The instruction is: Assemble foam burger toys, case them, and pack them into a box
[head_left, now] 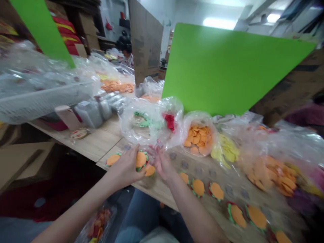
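Observation:
My left hand (125,166) grips a felt burger (141,161) with a green and red edge, pressing it between fingers and thumb. My right hand (160,162) is next to it, fingers spread and pointing up, with nothing visible in them. A loose orange felt disc (150,170) lies under the burger, and another (112,159) lies left of my left hand. Several finished felt burgers (198,187) are spread along the wooden table (101,143) to the right. A transparent bag of orange felt discs (198,139) stands just beyond my right hand.
Transparent bags of green, red, yellow and orange felt pieces line the table's far side. Green boards and a cardboard divider rise behind them. A seated person (125,50) is at the far end. The table's near edge runs in front of my lap.

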Tool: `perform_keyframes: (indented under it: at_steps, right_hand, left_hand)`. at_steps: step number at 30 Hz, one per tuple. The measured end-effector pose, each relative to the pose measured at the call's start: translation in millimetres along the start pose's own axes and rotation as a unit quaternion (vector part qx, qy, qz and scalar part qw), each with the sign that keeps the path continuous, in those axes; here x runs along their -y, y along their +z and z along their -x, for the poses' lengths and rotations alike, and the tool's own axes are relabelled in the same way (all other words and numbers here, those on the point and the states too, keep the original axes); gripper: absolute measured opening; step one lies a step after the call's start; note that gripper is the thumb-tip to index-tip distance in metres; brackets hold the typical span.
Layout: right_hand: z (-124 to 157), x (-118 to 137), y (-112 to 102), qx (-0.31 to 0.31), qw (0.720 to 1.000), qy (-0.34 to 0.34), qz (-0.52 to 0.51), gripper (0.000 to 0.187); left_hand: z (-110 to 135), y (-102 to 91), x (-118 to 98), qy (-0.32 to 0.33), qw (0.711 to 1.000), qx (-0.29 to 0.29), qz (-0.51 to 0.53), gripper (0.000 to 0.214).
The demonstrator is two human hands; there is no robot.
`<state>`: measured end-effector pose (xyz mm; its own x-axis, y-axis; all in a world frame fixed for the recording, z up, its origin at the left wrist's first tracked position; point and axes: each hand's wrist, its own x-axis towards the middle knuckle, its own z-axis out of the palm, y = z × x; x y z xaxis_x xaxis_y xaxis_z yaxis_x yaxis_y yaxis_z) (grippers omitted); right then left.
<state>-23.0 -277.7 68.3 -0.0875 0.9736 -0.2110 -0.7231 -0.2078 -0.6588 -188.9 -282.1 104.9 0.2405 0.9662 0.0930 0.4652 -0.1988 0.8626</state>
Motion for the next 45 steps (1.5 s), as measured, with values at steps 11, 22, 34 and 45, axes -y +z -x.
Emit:
perform_keyframes:
  at_steps: [11, 22, 34, 45]
  right_hand:
    - [100, 61, -110, -0.267, 0.941, -0.204, 0.04, 0.047]
    - [197, 88, -149, -0.029, 0.921, -0.197, 0.335, 0.084]
    - [180, 48, -131, -0.148, 0.967, -0.186, 0.086, 0.081]
    - [175, 48, -139, -0.179, 0.973, -0.141, -0.041, 0.04]
  left_hand:
    - [36, 163.8, -45, -0.296, 0.701, 0.344, 0.55, 0.056]
    - [37, 160.6, -65, -0.372, 0.7, 0.384, 0.473, 0.051]
    - [54, 166.2, -82, -0.384, 0.704, 0.329, 0.499, 0.044]
    - [61, 172.8, -76, -0.32, 0.789, 0.299, 0.431, 0.059]
